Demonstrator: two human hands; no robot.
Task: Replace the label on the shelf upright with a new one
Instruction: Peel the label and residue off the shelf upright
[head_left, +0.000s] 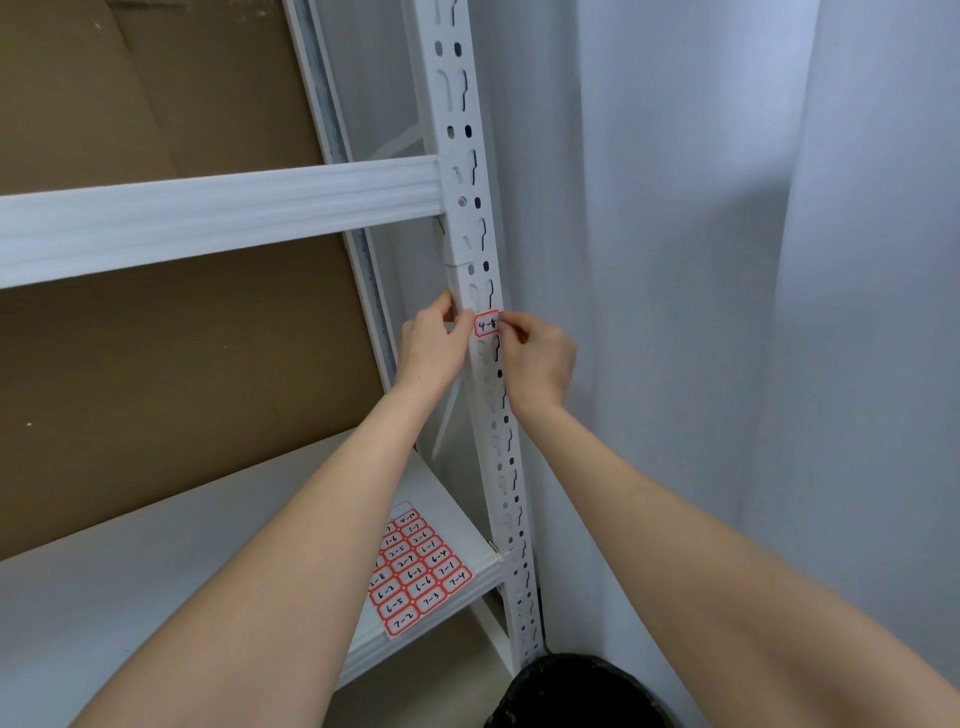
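Roughly L to R: brown cardboard (130, 104) fills upper left, behind a white shelf beam (208, 218) running across to the upright. Lower left is a white shelf board (156, 545). A label sheet (418, 571) with red-bordered, handwritten stickers lies flat on it, near the board's right end at lower centre.

Left hand (428, 345), mid-frame, has its fingers curled, w/ index tip and thumb at the left edge of the upright (465, 208), just beside the label. Can't tell if they pinch that edge or only touch it.

Label (487, 325), red border, marked "4-8", sits on the upright's front face at centre frame, below the beam joint.

Right hand (537, 358) is just right of the upright, thumb and forefinger pinching the label's right edge, other fingers curled in.

Pale curtain (727, 260) takes up the right side. A dark rounded object (576, 691) is at bottom centre-right, too cropped to ID.
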